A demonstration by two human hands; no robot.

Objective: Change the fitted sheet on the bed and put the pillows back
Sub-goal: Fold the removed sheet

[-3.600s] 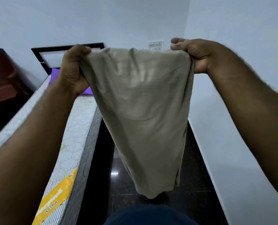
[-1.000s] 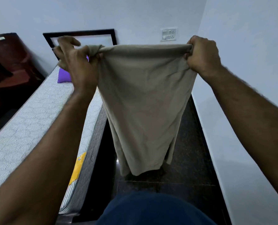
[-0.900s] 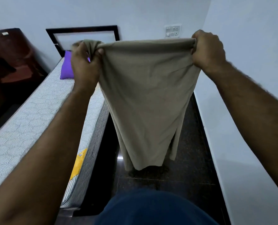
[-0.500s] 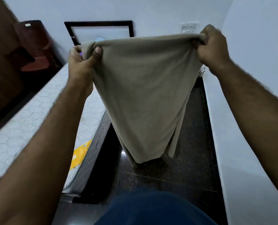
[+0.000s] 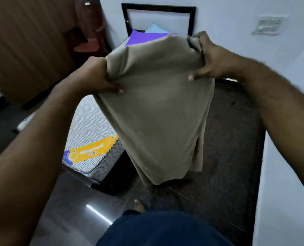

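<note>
A folded beige sheet (image 5: pixel 158 110) hangs in front of me, its lower end just above the dark floor. My left hand (image 5: pixel 96 77) grips its upper left edge, fingers curled under the cloth. My right hand (image 5: pixel 209 57) grips the bunched upper right corner, thumb pressed on the front. The bare quilted mattress (image 5: pixel 89 132) with a yellow label lies below and left of the sheet. A purple pillow (image 5: pixel 144 37) and a light blue pillow (image 5: pixel 153 29) lie at the head of the bed, partly hidden by the sheet.
A black-framed headboard (image 5: pixel 158 8) stands against the far wall. A dark red chair (image 5: pixel 87 32) and a brown wooden panel (image 5: pixel 28 43) are at the left. A white wall (image 5: pixel 289 157) runs along the right, with a switch plate (image 5: pixel 267 24). My foot (image 5: pixel 138 205) is on the dark floor.
My view has swung left and down toward the foot of the bed. Both hands have dropped lower and drawn closer together, the sheet still hanging from them.
</note>
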